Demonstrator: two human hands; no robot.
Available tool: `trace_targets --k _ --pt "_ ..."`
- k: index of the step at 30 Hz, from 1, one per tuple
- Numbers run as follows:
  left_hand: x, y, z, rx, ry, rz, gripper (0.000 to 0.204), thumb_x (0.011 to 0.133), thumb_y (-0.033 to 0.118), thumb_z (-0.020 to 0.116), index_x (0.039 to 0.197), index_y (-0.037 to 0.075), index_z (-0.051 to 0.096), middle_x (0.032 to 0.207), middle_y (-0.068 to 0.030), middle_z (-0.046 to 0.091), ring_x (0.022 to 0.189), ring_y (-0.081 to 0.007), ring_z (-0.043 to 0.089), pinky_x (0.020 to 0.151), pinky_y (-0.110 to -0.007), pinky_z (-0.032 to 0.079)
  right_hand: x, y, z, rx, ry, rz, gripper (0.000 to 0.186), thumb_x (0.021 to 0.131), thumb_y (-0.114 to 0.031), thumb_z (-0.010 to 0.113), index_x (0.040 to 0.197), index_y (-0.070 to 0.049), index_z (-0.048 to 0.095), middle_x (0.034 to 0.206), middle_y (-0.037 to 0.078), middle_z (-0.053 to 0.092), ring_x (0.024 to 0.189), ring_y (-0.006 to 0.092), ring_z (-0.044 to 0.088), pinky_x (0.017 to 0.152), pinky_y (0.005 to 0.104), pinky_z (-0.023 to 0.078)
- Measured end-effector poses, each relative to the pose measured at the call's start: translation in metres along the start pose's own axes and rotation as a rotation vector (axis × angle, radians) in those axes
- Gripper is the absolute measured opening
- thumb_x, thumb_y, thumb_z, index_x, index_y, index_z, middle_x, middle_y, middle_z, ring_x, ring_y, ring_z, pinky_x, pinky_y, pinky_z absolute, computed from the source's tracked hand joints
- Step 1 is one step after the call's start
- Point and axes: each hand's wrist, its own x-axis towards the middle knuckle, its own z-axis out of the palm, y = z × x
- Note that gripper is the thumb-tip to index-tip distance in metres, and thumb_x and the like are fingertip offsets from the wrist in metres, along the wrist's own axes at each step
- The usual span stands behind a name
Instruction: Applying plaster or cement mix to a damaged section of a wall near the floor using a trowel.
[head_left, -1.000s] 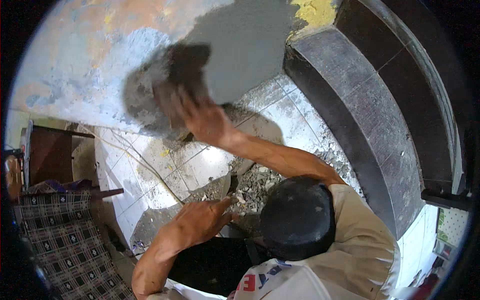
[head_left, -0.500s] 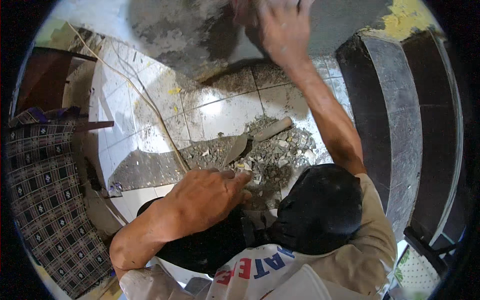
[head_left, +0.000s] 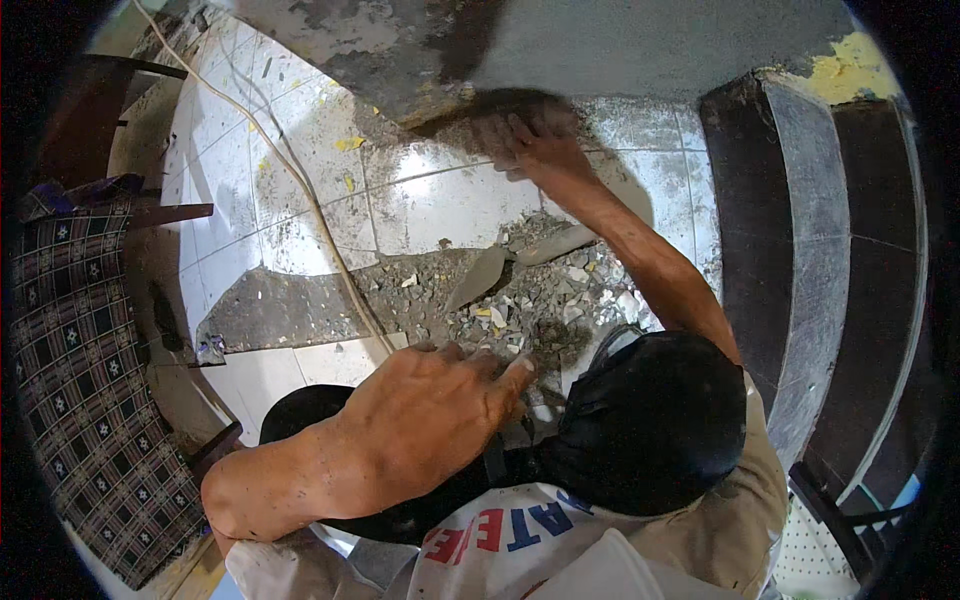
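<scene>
- Right hand (head_left: 533, 148): blurred fingers at the tiled floor (head_left: 425, 215), near the base of the grey wall (head_left: 620, 50); cannot tell what its grip holds.
- Left hand (head_left: 425, 415): fingers bent, palm hidden, grip unclear.
- Trowel (head_left: 479, 279): on the rubble (head_left: 540, 300), between both hands.

Plaid upholstery (head_left: 80, 380) and rubble (head_left: 560, 297) suggest a home worksite.

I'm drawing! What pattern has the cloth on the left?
The cloth is dark plaid, clearest in the head view.
</scene>
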Motion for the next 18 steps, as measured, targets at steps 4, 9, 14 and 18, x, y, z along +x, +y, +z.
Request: trace_targets --k 4,9,14,18 --pt "-0.006 -0.002 -0.001 0.03 0.02 0.014 0.044 0.106 0.032 0.054 0.136 0.0 0.055 0.103 -0.018 0.069 0.092 -0.0384 0.071 0.077 -0.047 0.059 -0.022 -0.054 -0.042 -0.598 0.113 -0.391 0.063 0.096 -0.02 0.062 0.156 -0.014 0.047 0.164 0.015 0.042 0.149 0.0379 0.04 0.125 0.0613 0.027" --pt "-0.004 0.002 -0.004 0.051 0.004 0.077 0.038 0.099 0.013 0.055 0.134 -0.003 0.059 0.106 -0.0172 0.072 0.096 -0.0299 0.074 0.077 -0.037 0.06 0.003 -0.087 -0.069 -0.894 0.692 -0.603 0.042 0.09 -0.03 0.067 0.131 -0.021 0.069 0.146 0.003 0.061 0.145 0.0292 0.044 0.114 0.0547 0.039" --pt "-0.004 0.001 -0.005 0.08 0.029 0.051 0.036 0.099 0.015 0.055 0.13 -0.002 0.06 0.103 -0.0165 0.072 0.097 -0.0289 0.073 0.079 -0.037 0.059 0.049 -0.016 -0.039 -1.418 0.391 -0.679 0.067 0.091 -0.034 0.065 0.155 -0.022 0.049 0.164 0.005 0.039 0.149 0.0292 0.036 0.126 0.0494 0.03" --pt "-0.006 -0.003 -0.003 0.073 0.001 0.053 0.047 0.105 0.03 0.055 0.141 0.0 0.053 0.111 -0.0187 0.068 0.096 -0.0356 0.071 0.077 -0.043 0.06 0.031 0.047 -0.021 -1.558 0.336 -0.713 0.07 0.09 -0.031 0.067 0.155 -0.016 0.048 0.166 0.005 0.036 0.155 0.0262 0.028 0.129 0.047 0.024"
